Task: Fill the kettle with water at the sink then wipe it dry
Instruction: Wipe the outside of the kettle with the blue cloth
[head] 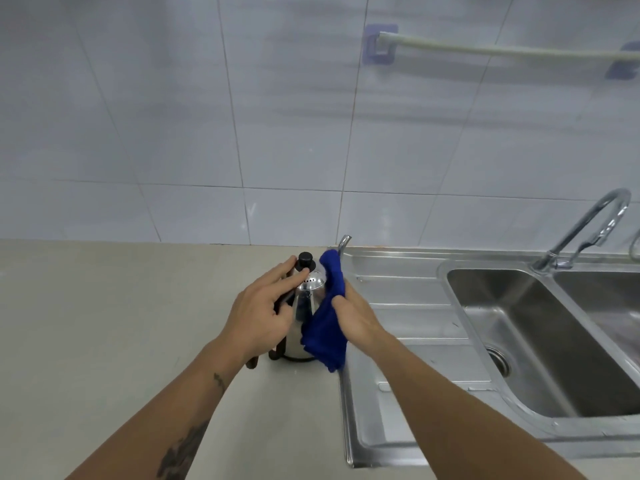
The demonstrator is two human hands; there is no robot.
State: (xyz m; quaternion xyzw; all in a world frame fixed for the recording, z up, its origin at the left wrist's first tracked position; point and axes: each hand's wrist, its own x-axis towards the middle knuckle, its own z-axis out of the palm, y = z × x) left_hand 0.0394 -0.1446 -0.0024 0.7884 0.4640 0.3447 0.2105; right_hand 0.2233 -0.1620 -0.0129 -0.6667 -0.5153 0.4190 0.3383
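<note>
**A:** Wiping stage, looks like. That steel kettle [306,317] is standing upright on the countertop [121,323], right beside the edge of the sink's draining board [408,299], so I'm guessing the filling part is already done.

**B:** Yep. The right hand [356,317] is gripping a blue cloth [327,323] and pressing it against the kettle's right flank. The left hand [263,313] is steadying it from the other side, fingers mostly straight, fingertips touching the black lid knob [305,260]. Can't tell if the thumb is hooking the handle though.

**A:** Which way is it facing?

**B:** Long axis is running straight up, and the thin spout [343,242] is poking up and away, toward the tiled wall [242,116], with the cloth draping over its lower part.

**A:** So next I'd say the cloth is needing to travel round the body, while the left hand is keeping it from tipping.
</note>
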